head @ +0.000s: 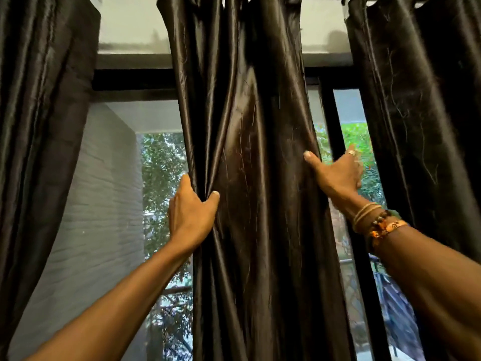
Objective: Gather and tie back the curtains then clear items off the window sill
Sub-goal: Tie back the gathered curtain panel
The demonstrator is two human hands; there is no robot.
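Note:
A dark satin middle curtain (250,157) hangs bunched in front of the window. My left hand (191,213) grips its left edge, thumb in front and fingers curled behind the folds. On the right edge my right hand (338,173) holds the fabric, thumb on the front, fingers reaching behind it; a ring and several bracelets are on that hand and wrist. Another dark curtain (44,113) hangs at the left and a third curtain (426,113) at the right. The window sill is out of view.
A black window frame bar (338,131) stands upright behind my right hand. Through the glass I see a grey wall (104,204), green trees (162,165) and a balcony railing (390,295). The curtain tops hang on rings near the ceiling.

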